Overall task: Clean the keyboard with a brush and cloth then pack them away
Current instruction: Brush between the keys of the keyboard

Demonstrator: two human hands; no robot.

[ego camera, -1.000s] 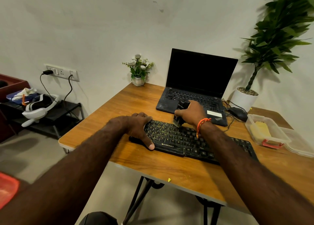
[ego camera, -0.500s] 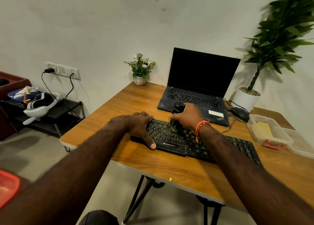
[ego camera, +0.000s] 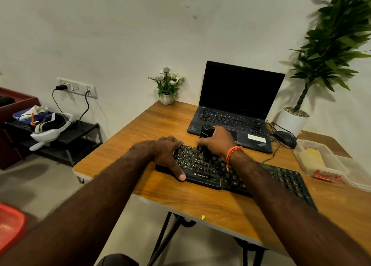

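A black keyboard (ego camera: pixel 261 177) lies across the wooden table (ego camera: pixel 200 203). My right hand (ego camera: pixel 217 143) grips a black brush (ego camera: pixel 205 132) upright, its bristle end down on the keys in the keyboard's left half. My left hand (ego camera: pixel 167 153) holds the keyboard's left end, fingers over the far edge and thumb on the near edge. A yellow cloth (ego camera: pixel 312 157) lies inside a clear plastic box (ego camera: pixel 331 168) at the right of the table.
An open black laptop (ego camera: pixel 234 109) stands behind the keyboard, with a mouse (ego camera: pixel 285 138) and cables to its right. A small flower pot (ego camera: pixel 166 97) and a large potted plant (ego camera: pixel 295 121) stand at the back. The box's clear lid (ego camera: pixel 357 177) lies at the right edge.
My right hand has moved the brush leftward along the keys, closer to my left hand. The left hand has kept its hold on the keyboard's end.
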